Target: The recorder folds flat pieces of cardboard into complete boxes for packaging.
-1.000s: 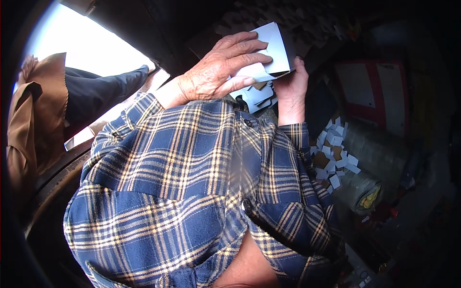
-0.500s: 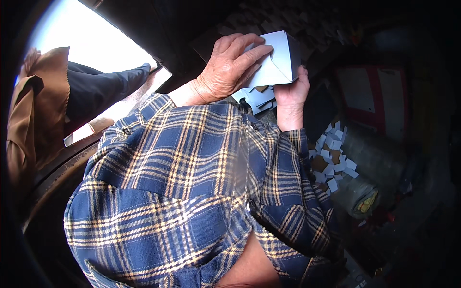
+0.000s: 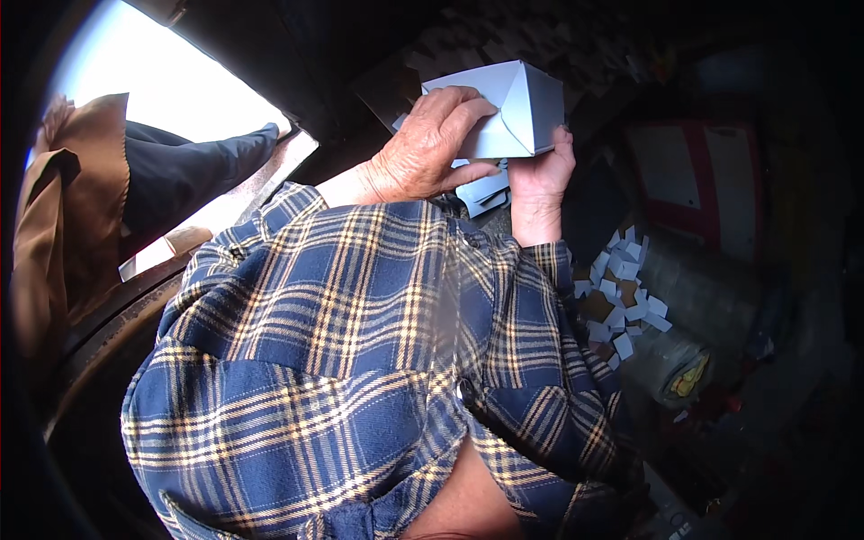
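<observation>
A white cardboard box [image 3: 513, 130] is up in front of my chest, its folded flaps meeting in slanting creases on the face toward me. My right hand [image 3: 543, 178] supports it from below at the right corner, fingers curled up the side and partly hidden. The fingers of my left hand [image 3: 432, 144] lie bent over the flaps, closed against the box, with the thumb below its lower edge. Beneath the box, flat white card pieces [image 3: 484, 191] show in part.
Many small white card pieces [image 3: 621, 292] lie heaped to my right, beside a greenish rolled bundle [image 3: 666, 364]. A red-and-white panel [image 3: 702, 189] stands farther right. On the left hang brown cloth [image 3: 85, 189] and dark cloth [image 3: 180, 175] near a bright opening. Dim pale pieces fill the far background.
The box has turned slightly, so more of its right side and its left end show. My left hand has slid a little left and down, its thumb now spread below the box.
</observation>
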Demonstrator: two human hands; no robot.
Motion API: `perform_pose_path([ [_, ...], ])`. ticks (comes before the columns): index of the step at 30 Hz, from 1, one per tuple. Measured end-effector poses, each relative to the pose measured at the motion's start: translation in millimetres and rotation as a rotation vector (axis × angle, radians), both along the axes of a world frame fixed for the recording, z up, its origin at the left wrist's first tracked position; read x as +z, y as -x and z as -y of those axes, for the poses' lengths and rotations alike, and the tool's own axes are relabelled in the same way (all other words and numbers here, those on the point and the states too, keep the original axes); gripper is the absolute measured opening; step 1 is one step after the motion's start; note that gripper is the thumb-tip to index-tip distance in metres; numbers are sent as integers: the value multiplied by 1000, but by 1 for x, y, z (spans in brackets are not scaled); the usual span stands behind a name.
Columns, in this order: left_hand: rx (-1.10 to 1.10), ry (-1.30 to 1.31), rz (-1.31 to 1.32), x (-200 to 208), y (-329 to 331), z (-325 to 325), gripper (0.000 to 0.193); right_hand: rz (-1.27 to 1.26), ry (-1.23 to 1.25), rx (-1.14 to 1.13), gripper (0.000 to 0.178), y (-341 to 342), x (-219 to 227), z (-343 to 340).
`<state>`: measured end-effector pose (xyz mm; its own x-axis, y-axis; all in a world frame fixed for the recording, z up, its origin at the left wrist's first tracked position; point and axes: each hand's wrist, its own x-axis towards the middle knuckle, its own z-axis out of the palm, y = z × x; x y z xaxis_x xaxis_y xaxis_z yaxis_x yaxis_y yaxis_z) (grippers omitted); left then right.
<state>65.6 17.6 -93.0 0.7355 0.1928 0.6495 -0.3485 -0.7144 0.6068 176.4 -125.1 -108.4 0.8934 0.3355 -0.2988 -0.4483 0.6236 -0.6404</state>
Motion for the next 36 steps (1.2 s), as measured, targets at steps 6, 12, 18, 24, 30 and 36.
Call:
perform_pose_path([
  [6,-37,-44,-12,-4,-2,4,50,50,27,40,25,-4,0,4],
  [12,-1,-153,-58,4,0,4,47,35,-10,31,24,-2,7,2],
  [18,22,-157,-134,-2,4,1,44,68,-50,69,24,5,14,-3],
  [24,175,-329,-128,5,1,8,43,132,-46,100,27,-4,12,5],
  [30,-3,-340,-298,18,5,-8,45,60,6,86,32,4,14,7],
  [36,-112,-570,-306,8,-2,-18,45,34,131,36,35,9,1,11],
])
